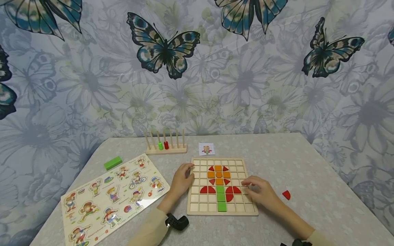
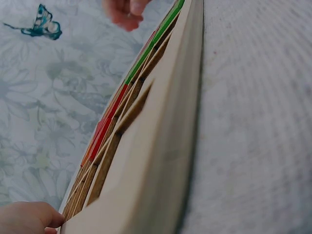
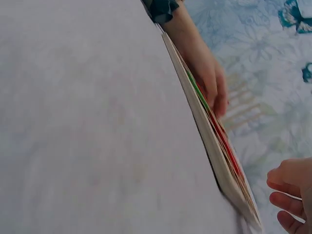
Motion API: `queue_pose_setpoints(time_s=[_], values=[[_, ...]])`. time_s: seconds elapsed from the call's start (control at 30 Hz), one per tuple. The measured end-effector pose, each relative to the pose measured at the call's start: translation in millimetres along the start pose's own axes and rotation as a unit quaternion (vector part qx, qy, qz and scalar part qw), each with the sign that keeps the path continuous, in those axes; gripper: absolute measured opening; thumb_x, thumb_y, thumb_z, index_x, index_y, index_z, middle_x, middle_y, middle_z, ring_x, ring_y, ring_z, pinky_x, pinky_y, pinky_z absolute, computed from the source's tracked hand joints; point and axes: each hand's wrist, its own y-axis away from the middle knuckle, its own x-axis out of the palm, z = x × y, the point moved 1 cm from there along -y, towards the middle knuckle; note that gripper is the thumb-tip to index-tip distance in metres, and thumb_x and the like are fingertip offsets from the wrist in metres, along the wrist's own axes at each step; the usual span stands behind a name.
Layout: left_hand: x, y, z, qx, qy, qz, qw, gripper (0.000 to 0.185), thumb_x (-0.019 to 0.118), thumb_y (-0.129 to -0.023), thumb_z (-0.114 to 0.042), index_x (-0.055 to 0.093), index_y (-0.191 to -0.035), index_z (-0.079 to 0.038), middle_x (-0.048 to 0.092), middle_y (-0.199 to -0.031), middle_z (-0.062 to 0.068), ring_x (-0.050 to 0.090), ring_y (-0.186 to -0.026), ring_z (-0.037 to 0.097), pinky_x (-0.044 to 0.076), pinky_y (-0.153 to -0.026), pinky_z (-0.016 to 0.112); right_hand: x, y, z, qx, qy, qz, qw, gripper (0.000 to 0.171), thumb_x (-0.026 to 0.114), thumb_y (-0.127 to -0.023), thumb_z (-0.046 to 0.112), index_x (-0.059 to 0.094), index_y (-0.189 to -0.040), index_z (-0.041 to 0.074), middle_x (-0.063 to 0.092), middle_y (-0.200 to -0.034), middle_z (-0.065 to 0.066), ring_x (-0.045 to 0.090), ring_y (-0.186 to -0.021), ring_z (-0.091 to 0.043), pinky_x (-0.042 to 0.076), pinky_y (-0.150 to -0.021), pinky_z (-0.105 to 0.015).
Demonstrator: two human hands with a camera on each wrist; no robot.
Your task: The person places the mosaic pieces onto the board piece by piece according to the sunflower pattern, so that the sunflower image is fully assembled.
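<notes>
A wooden grid board (image 1: 197, 208) lies flat on the table. Orange squares and an orange round piece (image 1: 219, 175) form a cross in it, with red triangles (image 1: 225, 168) around. Below run green squares (image 1: 221, 197) in a column, flanked by red quarter-round pieces (image 1: 229, 197). My left hand (image 1: 182, 181) rests at the board's left edge, its thumb and forefinger apart and touching the rim. Over the right edge hovers my right hand (image 1: 261, 191), fingers loosely bent with nothing seen between them; the right wrist view shows these fingers (image 3: 287, 202) spread apart.
One loose red quarter-round piece (image 1: 286, 195) lies right of my right hand. A small picture card (image 1: 206, 149) sits behind the board. Further left stand a pegged bead rack (image 1: 166, 149), a green block (image 1: 113, 163) and a large picture puzzle board (image 1: 101, 191).
</notes>
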Motion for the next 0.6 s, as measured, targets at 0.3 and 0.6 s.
queue_pose_setpoints(time_s=[0.3, 0.6], values=[[-0.5, 0.1, -1.5, -0.008, -0.001, 0.002, 1.0000, 0.033, 0.060, -0.086, -0.003, 0.060, -0.119, 0.001, 0.060, -0.123, 0.015, 0.057, -0.119, 0.029, 0.047, -0.103, 0.043, -51.7, 38.0, -16.1, 0.123, 0.119, -0.073, 0.983, 0.032, 0.077, -0.069, -0.005, 0.069, -0.099, 0.005, 0.070, -0.091, -0.005, 0.056, -0.080, 0.001, 0.051, -0.064, -0.020], [0.4, 0.5, -0.1, -0.017, 0.003, 0.002, 0.9999, 0.034, 0.060, -0.086, -0.004, 0.060, -0.120, -0.001, 0.061, -0.123, 0.015, 0.056, -0.120, 0.029, 0.045, -0.104, 0.043, -82.4, 55.5, -25.8, 0.293, 0.144, -0.078, 0.942, 0.040, 0.083, -0.067, 0.010, 0.068, -0.103, 0.000, 0.071, -0.092, -0.014, 0.051, -0.070, 0.006, 0.046, -0.061, -0.014]])
